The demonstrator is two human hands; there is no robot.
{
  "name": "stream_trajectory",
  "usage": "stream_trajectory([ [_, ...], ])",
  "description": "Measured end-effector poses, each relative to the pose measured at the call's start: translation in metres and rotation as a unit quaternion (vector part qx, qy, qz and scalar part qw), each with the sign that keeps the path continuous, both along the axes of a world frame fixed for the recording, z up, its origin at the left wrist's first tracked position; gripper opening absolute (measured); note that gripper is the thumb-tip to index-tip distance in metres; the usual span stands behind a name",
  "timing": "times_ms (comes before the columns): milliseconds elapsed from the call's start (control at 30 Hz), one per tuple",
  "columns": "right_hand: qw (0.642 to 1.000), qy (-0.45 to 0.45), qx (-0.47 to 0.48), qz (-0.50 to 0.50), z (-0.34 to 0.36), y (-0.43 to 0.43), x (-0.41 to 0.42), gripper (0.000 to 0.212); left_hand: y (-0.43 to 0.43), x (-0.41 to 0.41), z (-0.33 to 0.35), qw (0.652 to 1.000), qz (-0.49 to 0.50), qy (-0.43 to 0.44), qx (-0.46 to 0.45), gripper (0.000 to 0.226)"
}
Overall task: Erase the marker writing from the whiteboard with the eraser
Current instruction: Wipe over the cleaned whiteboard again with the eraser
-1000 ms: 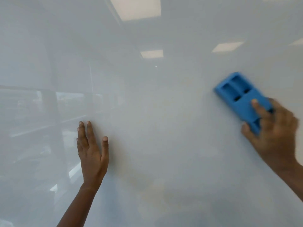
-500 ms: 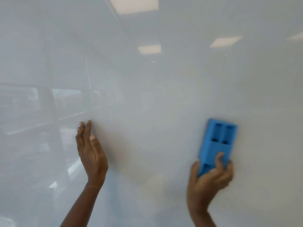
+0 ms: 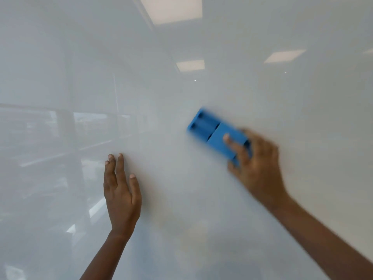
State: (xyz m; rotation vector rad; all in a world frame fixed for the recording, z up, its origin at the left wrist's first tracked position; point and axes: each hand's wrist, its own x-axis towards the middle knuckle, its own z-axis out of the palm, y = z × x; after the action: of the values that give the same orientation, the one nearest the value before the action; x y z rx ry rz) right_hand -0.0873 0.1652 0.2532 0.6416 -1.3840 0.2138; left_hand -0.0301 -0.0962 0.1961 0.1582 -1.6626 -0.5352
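Gripping the eraser [image 3: 214, 134] by its lower end, the right hand [image 3: 258, 170] is pressing it against the board [image 3: 282, 118], with one finger laid over the blue back and the thumb tucked under its lower edge. The eraser is lying at a slant, its free end pointing up and left, right of the board's middle. Both it and the hand are blurred, so the exact finger placement is hard to read.

The left hand [image 3: 121, 193] is resting open on the board, well apart from the eraser, fingers spread and pointing up, holding nothing.

No marker writing is showing anywhere in view; only ceiling lights [image 3: 171, 9] and window frames are reflecting in the glossy surface. Most of the wiping is probably done, unless marks are sitting outside the view.

The eraser is looking like a light, hollow plastic block with open recesses in its back, stiff enough to push flat. It is likely sliding easily on so slick a board, so the hold at one end is risking a wobble or tilt; a grip nearer the middle, fingers in the recesses, would probably be spreading pressure more evenly. Nothing about it seems fragile, and a drop would likely be doing no harm.
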Motion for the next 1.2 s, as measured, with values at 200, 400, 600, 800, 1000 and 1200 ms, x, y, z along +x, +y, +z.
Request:
stream_trajectory([
  [200,0.953,-0.082,-0.291,0.026,0.113,0.037,0.001,0.055,0.002,-0.005,0.001,0.999,0.031,0.011,-0.003,0.056],
  [400,0.985,-0.117,-0.11,0.056,0.115,-0.062,0.02,0.057,0.006,-0.004,0.003,0.999,0.037,0.018,0.004,0.055],
  [600,0.974,-0.03,0.207,0.082,0.054,-0.128,0.027,0.047,-0.003,0.003,0.002,0.997,0.064,-0.019,-0.043,0.054],
  [800,0.93,0.006,0.359,0.074,0.09,-0.096,0.021,0.04,-0.003,0.007,0.003,0.995,0.079,-0.035,-0.055,0.053],
  [1000,0.996,-0.057,0.066,-0.029,0.177,-0.045,0.012,0.056,0.001,0.009,0.012,0.998,0.054,-0.002,-0.011,0.05],
  [1200,0.993,-0.114,0.023,-0.021,0.159,-0.084,0.021,0.057,0.002,0.005,-0.005,0.999,0.041,-0.012,0.011,0.06],
])
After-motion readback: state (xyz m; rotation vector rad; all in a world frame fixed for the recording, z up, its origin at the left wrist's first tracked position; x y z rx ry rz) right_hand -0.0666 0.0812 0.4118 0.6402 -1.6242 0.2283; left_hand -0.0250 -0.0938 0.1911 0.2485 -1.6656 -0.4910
